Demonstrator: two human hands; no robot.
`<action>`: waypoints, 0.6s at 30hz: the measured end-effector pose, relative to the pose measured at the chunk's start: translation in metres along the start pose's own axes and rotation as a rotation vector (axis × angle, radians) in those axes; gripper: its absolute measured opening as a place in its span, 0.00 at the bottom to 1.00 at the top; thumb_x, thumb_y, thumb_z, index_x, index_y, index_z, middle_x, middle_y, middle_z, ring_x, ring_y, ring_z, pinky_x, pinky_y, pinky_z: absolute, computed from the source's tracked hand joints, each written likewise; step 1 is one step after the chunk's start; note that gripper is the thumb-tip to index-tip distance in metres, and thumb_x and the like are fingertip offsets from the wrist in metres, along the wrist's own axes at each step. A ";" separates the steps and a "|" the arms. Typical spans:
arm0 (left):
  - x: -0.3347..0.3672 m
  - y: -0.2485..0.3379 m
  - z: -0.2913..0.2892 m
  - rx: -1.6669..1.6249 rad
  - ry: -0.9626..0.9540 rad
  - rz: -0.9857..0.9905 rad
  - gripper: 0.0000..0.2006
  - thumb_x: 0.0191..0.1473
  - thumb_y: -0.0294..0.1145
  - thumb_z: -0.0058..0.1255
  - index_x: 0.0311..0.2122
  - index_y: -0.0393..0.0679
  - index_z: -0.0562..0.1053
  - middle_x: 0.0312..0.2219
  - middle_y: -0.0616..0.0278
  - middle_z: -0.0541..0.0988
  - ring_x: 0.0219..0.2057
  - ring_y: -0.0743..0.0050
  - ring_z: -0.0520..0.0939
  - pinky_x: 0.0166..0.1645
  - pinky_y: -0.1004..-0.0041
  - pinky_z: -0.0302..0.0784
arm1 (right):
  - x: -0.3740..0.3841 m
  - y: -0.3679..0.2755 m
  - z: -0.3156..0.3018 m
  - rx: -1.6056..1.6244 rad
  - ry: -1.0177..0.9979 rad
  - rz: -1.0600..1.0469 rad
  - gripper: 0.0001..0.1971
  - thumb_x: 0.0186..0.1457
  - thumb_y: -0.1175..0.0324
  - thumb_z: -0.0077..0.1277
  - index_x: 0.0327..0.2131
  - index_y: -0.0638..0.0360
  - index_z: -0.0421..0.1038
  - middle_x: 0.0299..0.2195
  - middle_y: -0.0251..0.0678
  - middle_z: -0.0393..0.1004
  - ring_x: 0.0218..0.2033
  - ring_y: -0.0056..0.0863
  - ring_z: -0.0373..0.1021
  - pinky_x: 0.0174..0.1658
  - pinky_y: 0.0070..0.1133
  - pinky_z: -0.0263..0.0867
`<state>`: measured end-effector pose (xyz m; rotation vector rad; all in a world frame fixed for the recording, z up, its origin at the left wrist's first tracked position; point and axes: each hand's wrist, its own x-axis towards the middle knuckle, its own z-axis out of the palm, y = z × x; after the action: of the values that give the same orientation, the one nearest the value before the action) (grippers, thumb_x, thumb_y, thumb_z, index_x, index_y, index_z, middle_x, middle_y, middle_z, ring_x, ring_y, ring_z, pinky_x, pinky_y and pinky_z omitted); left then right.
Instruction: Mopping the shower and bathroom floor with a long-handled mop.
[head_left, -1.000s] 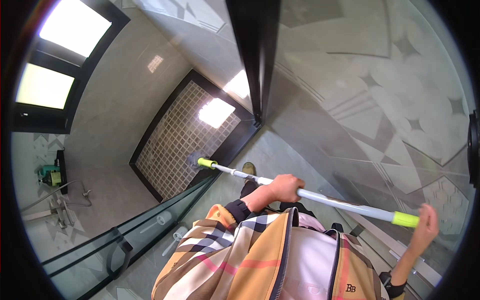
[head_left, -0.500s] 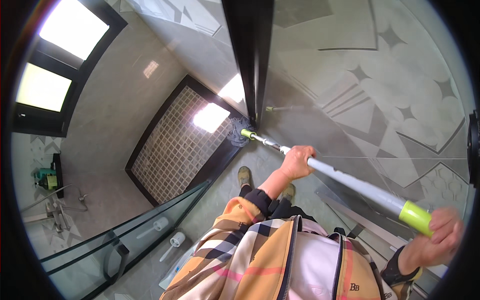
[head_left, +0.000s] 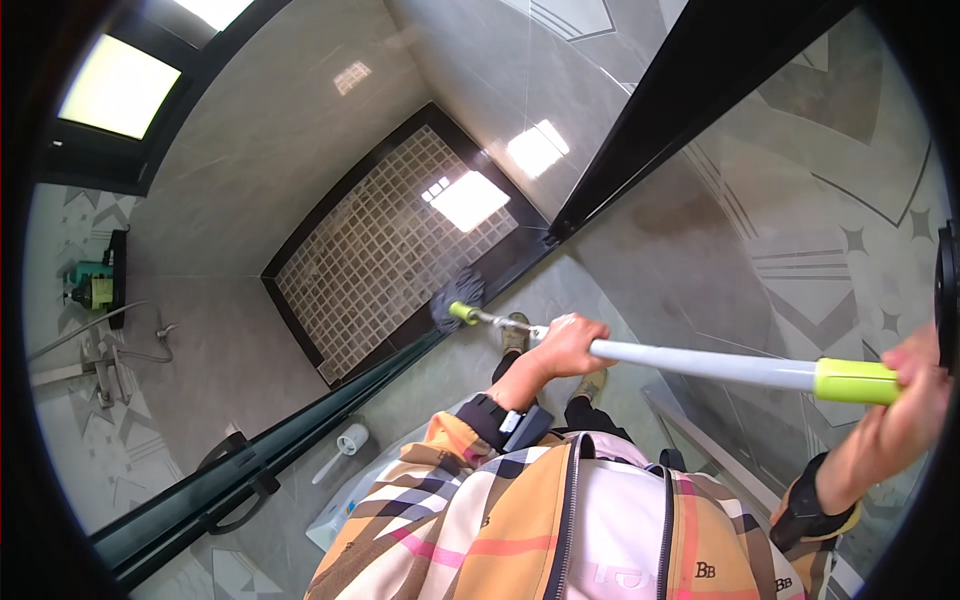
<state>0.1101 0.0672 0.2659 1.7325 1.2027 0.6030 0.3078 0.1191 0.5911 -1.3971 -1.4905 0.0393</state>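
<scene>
Across the view runs a mop with a pale grey pole. My left hand is closed round the pole partway along it. At far right my right hand grips the lime-green end sleeve; its fingers are slightly blurred. The mop's grey stringy head rests on the dark sill of the shower area, close to the glass door's edge. A green collar joins the head to the pole.
Brown mosaic tiles cover the shower floor. A dark-framed glass door stands to the left, a black post to the upper right. A white toilet brush holder sits on the grey floor. Shower taps are on the left wall.
The mop head has slid left along the sill, away from the black post toward the glass door. Both hands keep hold of the pole, now more level. My view has turned.
</scene>
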 end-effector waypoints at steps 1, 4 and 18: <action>-0.006 -0.009 0.002 0.001 -0.006 0.006 0.14 0.36 0.45 0.55 0.18 0.44 0.69 0.16 0.56 0.73 0.23 0.52 0.75 0.27 0.62 0.69 | -0.014 0.013 -0.005 -0.021 -0.035 0.206 0.10 0.58 0.70 0.39 0.32 0.68 0.69 0.12 0.25 0.55 0.17 0.14 0.57 0.26 0.14 0.54; -0.029 -0.045 0.019 0.111 -0.106 -0.082 0.16 0.36 0.47 0.56 0.19 0.45 0.70 0.16 0.56 0.73 0.23 0.52 0.76 0.28 0.61 0.69 | -0.069 0.041 -0.004 -0.010 -0.064 0.286 0.09 0.58 0.71 0.40 0.34 0.67 0.68 0.12 0.26 0.56 0.16 0.12 0.56 0.25 0.13 0.54; 0.002 0.122 0.125 0.222 -0.631 0.074 0.09 0.36 0.40 0.53 0.23 0.48 0.74 0.19 0.55 0.76 0.25 0.50 0.77 0.31 0.59 0.73 | -0.101 0.133 -0.272 -0.075 0.521 0.319 0.09 0.53 0.70 0.42 0.36 0.64 0.67 0.16 0.27 0.53 0.19 0.17 0.53 0.27 0.16 0.53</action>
<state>0.2661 0.0051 0.3153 1.9536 0.7756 -0.0562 0.5609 -0.0735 0.5673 -1.5485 -0.8425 -0.1716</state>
